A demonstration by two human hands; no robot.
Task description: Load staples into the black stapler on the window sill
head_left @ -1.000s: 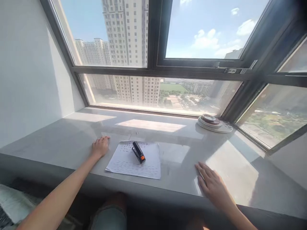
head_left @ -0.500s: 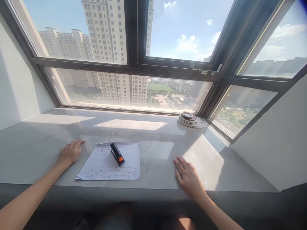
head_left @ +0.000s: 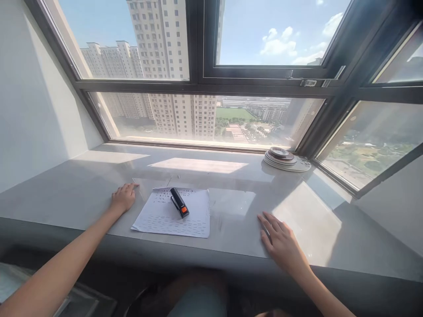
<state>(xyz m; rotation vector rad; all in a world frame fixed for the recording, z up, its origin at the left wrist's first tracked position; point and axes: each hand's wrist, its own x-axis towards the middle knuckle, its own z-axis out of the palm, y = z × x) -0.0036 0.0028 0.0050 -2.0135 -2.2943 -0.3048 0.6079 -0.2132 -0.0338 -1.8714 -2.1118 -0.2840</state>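
Stapler (head_left: 179, 203) slants far-left to near-right on paper (head_left: 172, 223), nearer my left hand (head_left: 123, 198) (fingers outstretched, paper's left) than my right hand (head_left: 280, 240) (fingers spread, paper's right).

Window ledge (head_left: 234, 226): grey, smooth, sunlit in patches. On it: my left grip (head_left: 124, 197), palm down; paper (head_left: 172, 222), marked with writing, just right of it; my right grip (head_left: 279, 237), palm down, fingers extended, farther right; one stack of round discs (head_left: 282, 160), far right corner.
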